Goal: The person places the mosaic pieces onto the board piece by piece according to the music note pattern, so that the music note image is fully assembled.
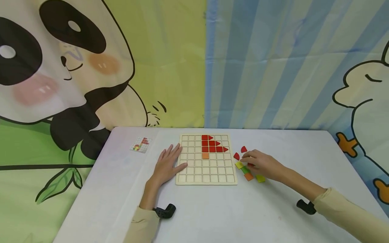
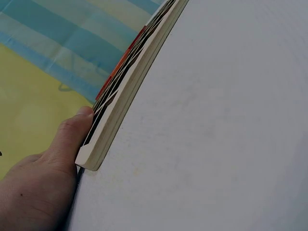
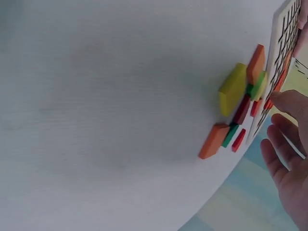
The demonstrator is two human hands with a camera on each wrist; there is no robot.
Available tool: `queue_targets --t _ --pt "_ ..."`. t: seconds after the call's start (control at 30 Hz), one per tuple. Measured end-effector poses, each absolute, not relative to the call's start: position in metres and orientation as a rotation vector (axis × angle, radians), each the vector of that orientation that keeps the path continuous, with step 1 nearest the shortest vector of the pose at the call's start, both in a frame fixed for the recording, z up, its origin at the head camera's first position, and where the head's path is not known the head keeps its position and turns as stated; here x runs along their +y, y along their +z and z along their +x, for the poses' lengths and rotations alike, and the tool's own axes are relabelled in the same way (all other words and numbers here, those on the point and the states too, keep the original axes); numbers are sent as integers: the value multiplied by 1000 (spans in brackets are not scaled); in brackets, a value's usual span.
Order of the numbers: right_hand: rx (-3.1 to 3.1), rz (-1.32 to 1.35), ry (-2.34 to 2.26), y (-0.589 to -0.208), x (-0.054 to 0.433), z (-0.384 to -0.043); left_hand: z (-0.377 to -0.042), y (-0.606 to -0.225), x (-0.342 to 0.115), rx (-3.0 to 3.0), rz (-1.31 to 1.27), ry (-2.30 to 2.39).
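A square wooden grid board lies on the table with red squares, red triangles and one orange square set in its upper middle. My left hand rests along the board's left edge, fingers straight, thumb lying over the rim. Right of the board my right hand reaches over loose pieces with fingers loosely bent, and nothing shows held in it. Close to its fingertips lie a small yellow piece, a green piece, an orange square and a larger yellow block.
A small printed card with a coloured grid pattern lies left of the board. Two red rounded pieces sit near the board's upper right edge. The white table ends at a cartoon-printed curtain.
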State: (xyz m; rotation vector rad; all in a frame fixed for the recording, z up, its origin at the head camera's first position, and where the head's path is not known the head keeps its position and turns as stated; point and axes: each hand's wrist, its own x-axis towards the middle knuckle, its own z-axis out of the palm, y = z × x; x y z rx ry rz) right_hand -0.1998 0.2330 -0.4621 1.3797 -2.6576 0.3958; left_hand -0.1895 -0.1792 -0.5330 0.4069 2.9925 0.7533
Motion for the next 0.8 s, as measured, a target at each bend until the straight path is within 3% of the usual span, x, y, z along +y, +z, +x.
queue_targets --t 0.27,0.8 --pt "-2499 1581 277 -476 247 -196 -191 -534 -180 2991 409 763" --pt "-2437 1588 291 -472 242 -203 -190 -534 -180 3002 423 762"
